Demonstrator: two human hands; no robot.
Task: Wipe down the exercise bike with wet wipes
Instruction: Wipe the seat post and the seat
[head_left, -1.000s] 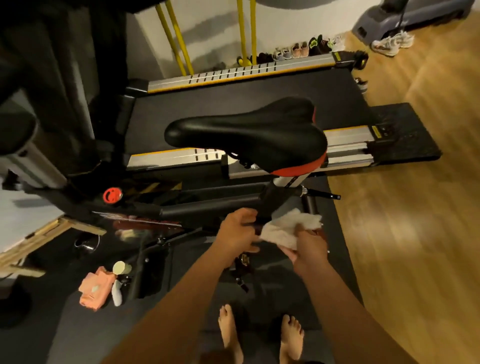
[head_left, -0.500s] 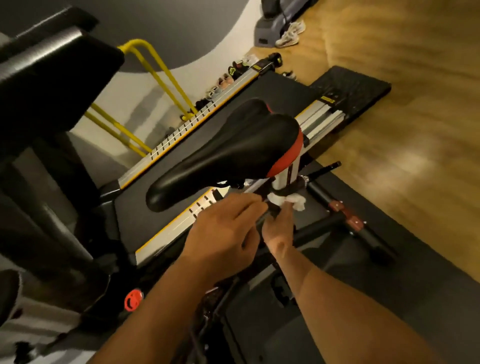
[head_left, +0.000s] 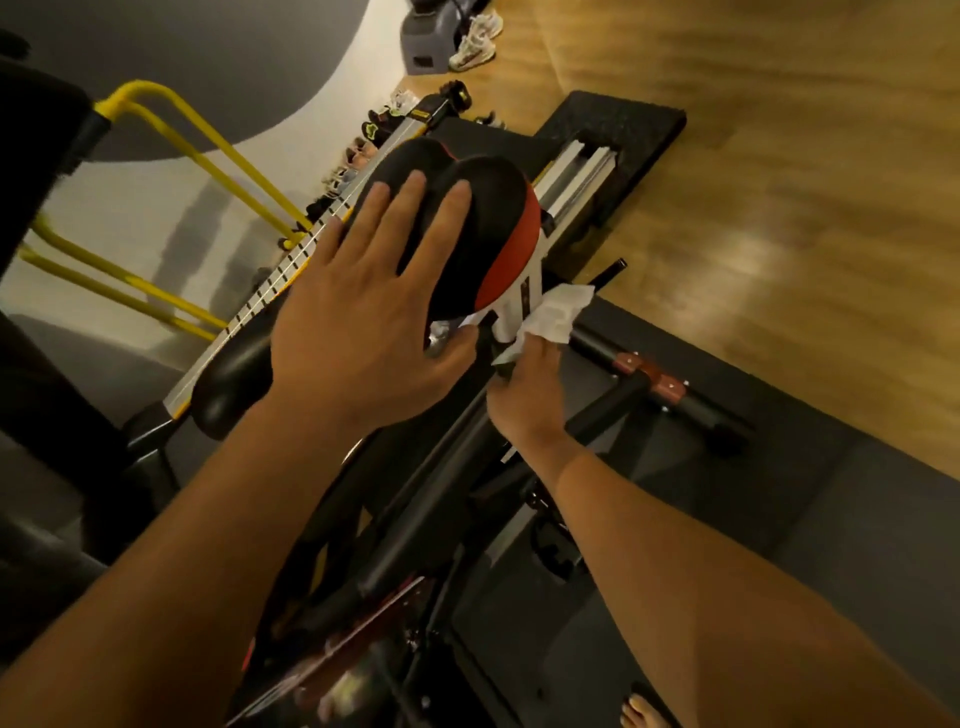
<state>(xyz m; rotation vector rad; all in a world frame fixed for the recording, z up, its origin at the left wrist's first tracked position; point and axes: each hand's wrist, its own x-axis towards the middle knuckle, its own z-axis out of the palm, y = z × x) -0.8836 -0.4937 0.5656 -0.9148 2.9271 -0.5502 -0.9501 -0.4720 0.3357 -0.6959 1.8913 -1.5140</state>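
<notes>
Yellow handrails (head_left: 171, 135) and a treadmill (head_left: 576, 171) stand at the far left and behind, well clear of the work. The exercise bike (head_left: 415, 519) fills the middle of the view. Its black saddle (head_left: 488, 208) is tilted in the wide-angle view, and the left hand (head_left: 358, 322) lies flat on top of it. The fingers (head_left: 410, 208) of that hand are straight and spread apart, pressing rather than gripping.

The padded saddle looks firm, and its smooth skin is likely slippery once damp. A flat palm is probably the best brace against the bike rocking.

Just right of the saddle's red rear edge, the white seat post (head_left: 514, 306) drops to the frame. It is rigid metal and should take hard rubbing. The wet wipe (head_left: 558, 312) is bunched against it; it is thin, limp and light, so it will fold or tear if dragged by a corner. It is best held wadded and wrapped round the tube.

The right hand (head_left: 530, 400) holds the wipe from below. Its fingers are curled into the cloth, and their tips are hidden. Wooden floor (head_left: 779, 208) lies further right.
</notes>
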